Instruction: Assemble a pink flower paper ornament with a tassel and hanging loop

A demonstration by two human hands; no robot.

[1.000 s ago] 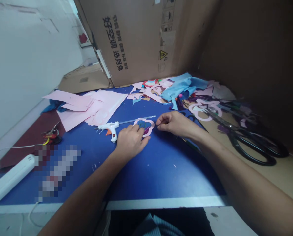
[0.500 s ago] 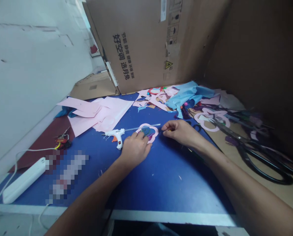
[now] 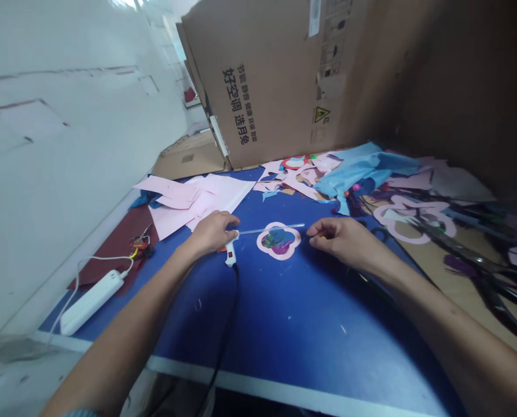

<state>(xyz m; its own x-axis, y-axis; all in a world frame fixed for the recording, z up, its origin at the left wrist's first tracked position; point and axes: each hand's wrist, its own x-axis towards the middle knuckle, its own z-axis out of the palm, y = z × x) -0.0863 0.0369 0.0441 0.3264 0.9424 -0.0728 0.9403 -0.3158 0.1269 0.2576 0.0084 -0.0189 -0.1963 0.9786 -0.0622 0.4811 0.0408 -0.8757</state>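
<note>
A white hot glue gun point(image 3: 231, 255) lies on the blue tabletop, its clear glue stick point(image 3: 293, 226) pointing right. My left hand point(image 3: 212, 233) is closed over the gun's body, hiding its nozzle end. Just right of the gun is a pink flower-shaped paper frame point(image 3: 262, 250) with green, blue and purple scraps point(image 3: 279, 240) inside it; the glue stick crosses over its upper part. Beside the frame, my right hand point(image 3: 343, 240) has thumb and fingers pinched together. A small yellow bit shows between them, too little to name.
Large black-handled scissors point(image 3: 469, 255) and another pink flower frame point(image 3: 408, 237) lie at the right. Pink sheets point(image 3: 223, 191) and blue fabric point(image 3: 354, 168) lie at the back, before a cardboard box point(image 3: 279, 87). A white power strip point(image 3: 91, 301), keys point(image 3: 142, 243) and cord are at left.
My left hand has left the flower frame and moved left onto the glue gun, uncovering the frame and its scraps. My right hand stays pinched. The view has shifted slightly to the left.
</note>
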